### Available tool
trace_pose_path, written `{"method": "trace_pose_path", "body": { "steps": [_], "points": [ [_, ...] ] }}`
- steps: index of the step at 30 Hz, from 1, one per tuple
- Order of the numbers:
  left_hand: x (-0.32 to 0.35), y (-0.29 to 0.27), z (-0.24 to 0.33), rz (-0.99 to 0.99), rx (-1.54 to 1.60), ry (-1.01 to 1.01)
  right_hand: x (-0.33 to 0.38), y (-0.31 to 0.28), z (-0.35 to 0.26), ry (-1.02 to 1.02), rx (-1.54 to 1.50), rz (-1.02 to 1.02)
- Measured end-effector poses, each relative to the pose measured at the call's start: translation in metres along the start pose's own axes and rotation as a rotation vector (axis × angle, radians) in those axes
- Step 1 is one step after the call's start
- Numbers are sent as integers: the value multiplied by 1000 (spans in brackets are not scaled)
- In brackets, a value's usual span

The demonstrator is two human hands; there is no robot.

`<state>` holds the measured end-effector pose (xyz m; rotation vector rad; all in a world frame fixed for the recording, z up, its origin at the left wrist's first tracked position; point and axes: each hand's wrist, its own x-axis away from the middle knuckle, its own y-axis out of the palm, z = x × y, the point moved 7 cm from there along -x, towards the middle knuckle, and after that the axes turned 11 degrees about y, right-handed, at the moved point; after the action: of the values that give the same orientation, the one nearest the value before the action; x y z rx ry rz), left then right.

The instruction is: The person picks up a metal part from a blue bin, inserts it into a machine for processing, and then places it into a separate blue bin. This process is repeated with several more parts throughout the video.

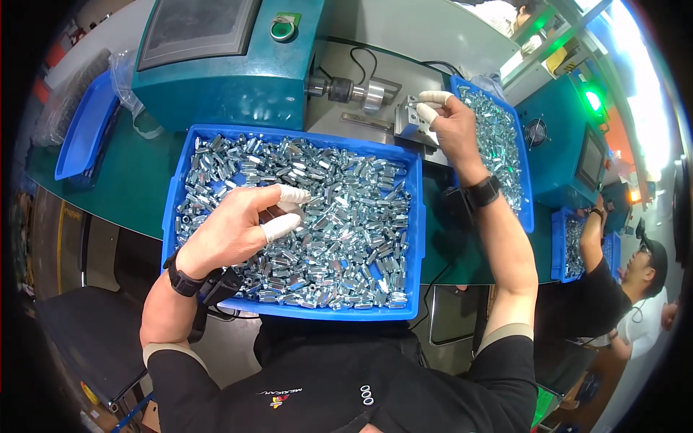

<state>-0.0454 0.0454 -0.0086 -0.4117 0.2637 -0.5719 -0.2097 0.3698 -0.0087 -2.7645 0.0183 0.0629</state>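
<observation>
Over the blue tray (168,238) full of small shiny hexagonal metal parts (339,238), my left hand (234,225) is closed, white finger cots bringing its fingertips near one another. Whatever is in those fingers blends with the parts below. My right hand (453,128) reaches to a metal fixture block (413,123) on the machine's bed. Its thumb and forefinger, in white cots too, are drawn together at the block's upper right side. Anything between them is too small to make out. A chuck with a round metal piece (372,97) faces the block from the left.
The teal machine (224,94) carries a screen and a green button (283,28). A second blue tray of parts (493,133) lies beyond my right forearm. At far left is another blue tray (88,126). A co-worker (613,289) sits to the right beside another teal machine (556,130).
</observation>
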Motion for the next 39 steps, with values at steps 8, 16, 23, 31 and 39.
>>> {"method": "trace_pose_path", "body": {
  "steps": [8, 16, 23, 31, 39],
  "points": [
    [2, -1, 2, -6, -5, 7, -1, 6, -8, -83, 237, 3],
    [4, -2, 1, -4, 4, 17, 32, 16, -35, -576, 828, 146],
    [3, 0, 1, -5, 2, 20, 32, 7, -2, 21, 282, 52],
    [0, 4, -3, -30, 14, -10, 32, 11, 4, 193, -66, -157],
    [-4, 4, 0, -41, 26, -63, 19, 10, -6, 223, -5, -388]
  ]
}}
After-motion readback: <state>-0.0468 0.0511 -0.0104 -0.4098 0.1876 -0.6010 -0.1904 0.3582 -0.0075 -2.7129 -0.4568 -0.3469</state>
